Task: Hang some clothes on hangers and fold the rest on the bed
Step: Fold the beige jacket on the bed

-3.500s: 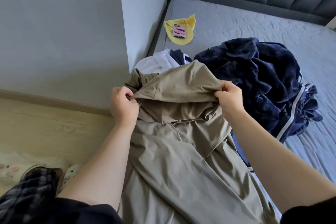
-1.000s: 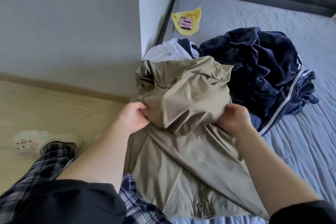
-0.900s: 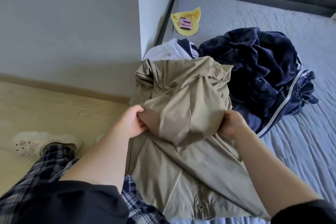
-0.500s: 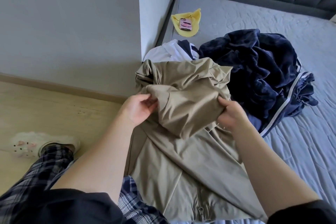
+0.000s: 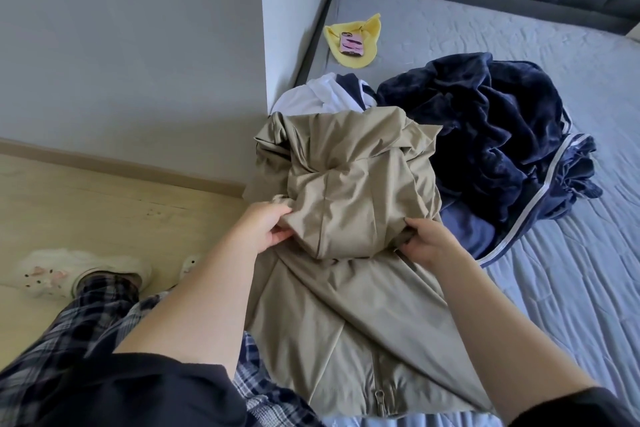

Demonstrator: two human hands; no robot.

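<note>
Khaki jacket [image 5: 346, 315] runs lengthwise away from me, its doubled-over top, probably the hood [image 5: 349, 191], between my left hand [image 5: 266, 229] and right hand [image 5: 427, 244], both pinching its edges.

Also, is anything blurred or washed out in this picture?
Head view: the tan jacket is sharp under soft, even light; the white slipper near the left edge is smeared and pale; the navy fleece loses its folds in shadow; no glare anywhere.
</note>
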